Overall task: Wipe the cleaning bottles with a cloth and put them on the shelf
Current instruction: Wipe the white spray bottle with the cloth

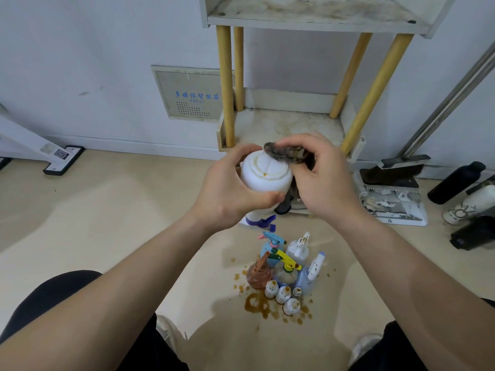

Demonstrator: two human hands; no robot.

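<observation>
White plastic spray bottle [265,175], turned base-up, sits in our left hand [227,194], whose fingers and thumb wrap its body. We hold it in the air before the front edge of the white shelf with yellow wooden legs [289,124]. Our right hand [324,180] pinches a dark grey cloth [288,153] against the base rim. We judge the task early: neither visible shelf tier carries a bottle, and a cluster of brown-spotted coloured bottles [284,269] waits on the beige floor [134,210].
</observation>
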